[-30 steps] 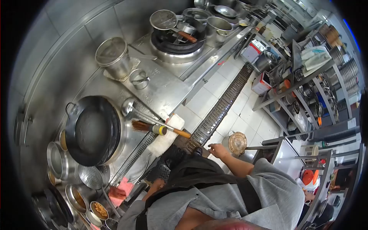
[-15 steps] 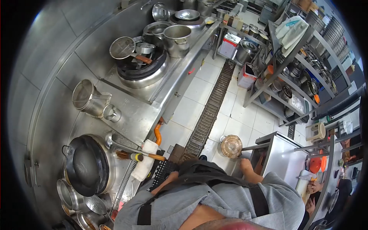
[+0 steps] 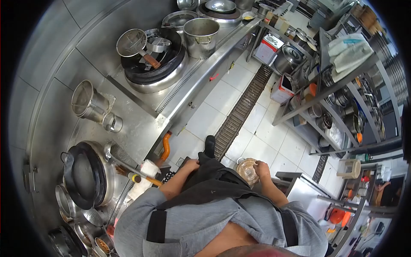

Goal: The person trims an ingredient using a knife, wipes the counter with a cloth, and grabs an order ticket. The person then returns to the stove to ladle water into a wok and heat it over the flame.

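My left hand is low at my side, beside the dark apron. Its fingers are curled closed, and whatever may be inside them is hidden. In front of my right side, my right hand overlaps the edge of a round pot with a stained tan top. The fingers there are bent together; whether they touch the pot or hold something small cannot be made out. A dark shoe shows ahead of the apron, on the floor.
Along the left runs a steel cooking range with a wok, a ladle, a strainer and a tall pot. A floor drain grate runs ahead. Shelving and a worktable stand to the right.
My left hand has come forward and up, clear of the black mat. My right hand has moved forward and left, over the pot's edge. A shoe has appeared ahead. The view has shifted.
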Tool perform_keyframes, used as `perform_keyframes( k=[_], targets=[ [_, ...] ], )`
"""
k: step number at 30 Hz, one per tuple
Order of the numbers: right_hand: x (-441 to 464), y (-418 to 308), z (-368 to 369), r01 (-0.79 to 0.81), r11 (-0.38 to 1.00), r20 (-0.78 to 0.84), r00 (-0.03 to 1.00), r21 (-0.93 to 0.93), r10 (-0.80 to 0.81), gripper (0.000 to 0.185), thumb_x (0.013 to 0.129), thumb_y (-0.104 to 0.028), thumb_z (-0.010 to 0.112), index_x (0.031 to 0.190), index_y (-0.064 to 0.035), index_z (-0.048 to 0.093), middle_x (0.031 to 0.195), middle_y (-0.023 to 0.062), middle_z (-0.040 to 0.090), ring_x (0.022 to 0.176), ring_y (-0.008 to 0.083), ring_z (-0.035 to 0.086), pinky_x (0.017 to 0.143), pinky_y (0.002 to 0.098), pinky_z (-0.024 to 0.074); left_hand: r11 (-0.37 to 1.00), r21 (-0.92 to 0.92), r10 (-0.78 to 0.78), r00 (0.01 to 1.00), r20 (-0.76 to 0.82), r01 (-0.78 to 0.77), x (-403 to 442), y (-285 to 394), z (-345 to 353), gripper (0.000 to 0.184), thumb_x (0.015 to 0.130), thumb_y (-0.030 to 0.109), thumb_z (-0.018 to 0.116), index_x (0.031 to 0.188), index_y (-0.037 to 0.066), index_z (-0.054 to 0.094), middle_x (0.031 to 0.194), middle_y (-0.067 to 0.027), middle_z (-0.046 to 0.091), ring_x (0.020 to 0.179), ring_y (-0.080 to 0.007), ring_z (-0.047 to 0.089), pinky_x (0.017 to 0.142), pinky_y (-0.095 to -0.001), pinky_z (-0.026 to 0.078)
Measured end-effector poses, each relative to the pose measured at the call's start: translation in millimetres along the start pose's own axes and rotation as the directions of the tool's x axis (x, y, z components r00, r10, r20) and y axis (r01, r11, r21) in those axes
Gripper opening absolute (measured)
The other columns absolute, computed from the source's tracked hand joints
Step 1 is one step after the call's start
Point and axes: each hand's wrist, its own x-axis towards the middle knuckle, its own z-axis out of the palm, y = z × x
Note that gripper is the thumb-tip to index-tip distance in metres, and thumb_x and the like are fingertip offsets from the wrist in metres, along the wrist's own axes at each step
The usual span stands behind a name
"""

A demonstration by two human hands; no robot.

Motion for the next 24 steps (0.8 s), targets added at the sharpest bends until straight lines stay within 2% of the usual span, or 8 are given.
perform_keyframes(
  k=[5, 7, 8, 10, 15, 17, 21, 24],
  targets=[
    [73, 25, -11, -0.008, 1.000, -0.036, 0.999, 0.024, 0.009, 0.031, 0.074, -0.020, 0.058, 0.098, -0.0004, 0.063, 0.078, 0.0193, 0.065, 0.075, 0.0295, 0.065, 0.074, 0.0338, 0.0509, 0.999, -0.043, -0.009, 0.998, -0.070, 0.006, 97, 51, -59, 0.028, 0.066, 0.024, 0.056, 0.088, 0.009, 0.065, 0.093, -0.0145, 0.063, 0.087, -0.0312, 0.060, 0.076, -0.0393, 0.048],
    [92, 43, -25, -0.034, 0.999, -0.086, 0.996, -0.043, 0.030, 0.030, 0.074, -0.019, 0.058, 0.097, -0.0001, 0.063, 0.072, 0.0179, 0.065, 0.067, 0.0273, 0.065, 0.068, 0.0333, 0.0518, 0.987, 0.159, 0.028, 1.000, 0.007, -0.029, 147, 78, -91, 0.029, 0.069, 0.024, 0.053, 0.090, 0.008, 0.066, 0.095, -0.0157, 0.063, 0.089, -0.0321, 0.060, 0.077, -0.0395, 0.048],
    [102, 55, -31, -0.096, 0.995, -0.101, 0.990, 0.000, 0.096, 0.030, 0.074, -0.019, 0.058, 0.097, -0.0003, 0.063, 0.070, 0.0176, 0.065, 0.062, 0.0247, 0.065, 0.066, 0.0325, 0.0520, 0.969, 0.246, -0.021, 0.997, 0.073, 0.002, 165, 103, -109, 0.030, 0.070, 0.024, 0.052, 0.090, 0.007, 0.066, 0.096, -0.0164, 0.063, 0.090, -0.0323, 0.060, 0.078, -0.0397, 0.048],
    [126, 72, -49, -0.183, 0.980, -0.089, 0.978, 0.072, 0.189, 0.032, 0.075, -0.018, 0.058, 0.100, 0.0015, 0.061, 0.075, 0.0180, 0.065, 0.058, 0.0211, 0.065, 0.060, 0.0312, 0.0521, 0.931, 0.304, 0.225, 0.973, -0.048, -0.201, 226, 118, -121, 0.033, 0.071, 0.025, 0.050, 0.093, 0.006, 0.065, 0.098, -0.0173, 0.062, 0.093, -0.0325, 0.059, 0.081, -0.0394, 0.047],
    [147, 66, -79, -0.391, 0.828, -0.072, 0.888, 0.402, 0.454, 0.031, 0.079, -0.016, 0.057, 0.104, 0.0028, 0.059, 0.076, 0.0159, 0.065, 0.057, 0.0186, 0.064, 0.044, 0.0273, 0.0496, 0.931, 0.238, 0.300, 0.952, -0.063, -0.277, 293, 222, -194, 0.038, 0.070, 0.027, 0.057, 0.103, 0.008, 0.062, 0.102, -0.0158, 0.061, 0.095, -0.0314, 0.058, 0.083, -0.0384, 0.046],
    [158, 85, -63, -0.454, 0.830, 0.018, 0.880, 0.325, 0.474, 0.033, 0.076, -0.021, 0.059, 0.103, -0.0005, 0.061, 0.069, 0.0157, 0.065, 0.060, 0.0226, 0.065, 0.061, 0.0326, 0.0519, 0.960, 0.051, 0.281, 0.951, -0.132, -0.277, 309, 258, -215, 0.035, 0.071, 0.022, 0.054, 0.102, 0.010, 0.063, 0.102, -0.0170, 0.061, 0.095, -0.0319, 0.058, 0.083, -0.0367, 0.046],
    [185, 80, -77, -0.360, 0.932, 0.095, 0.930, 0.050, 0.354, 0.031, 0.075, -0.021, 0.061, 0.097, 0.0005, 0.063, 0.069, 0.0166, 0.065, 0.062, 0.0248, 0.065, 0.067, 0.0331, 0.0514, 0.967, 0.013, 0.254, 0.956, -0.146, -0.255, 365, 276, -215, 0.033, 0.069, 0.021, 0.054, 0.099, 0.010, 0.064, 0.099, -0.0165, 0.062, 0.092, -0.0325, 0.059, 0.081, -0.0372, 0.047],
    [241, 120, -74, -0.277, 0.960, 0.028, 0.960, -0.050, 0.278, 0.027, 0.075, -0.021, 0.062, 0.092, -0.0013, 0.065, 0.064, 0.0150, 0.064, 0.063, 0.0246, 0.065, 0.067, 0.0331, 0.0510, 0.869, 0.469, 0.123, 0.988, 0.098, -0.155, 410, 256, -209, 0.035, 0.067, 0.022, 0.055, 0.097, 0.006, 0.064, 0.097, -0.0176, 0.062, 0.092, -0.0327, 0.059, 0.080, -0.0394, 0.047]
  ],
)
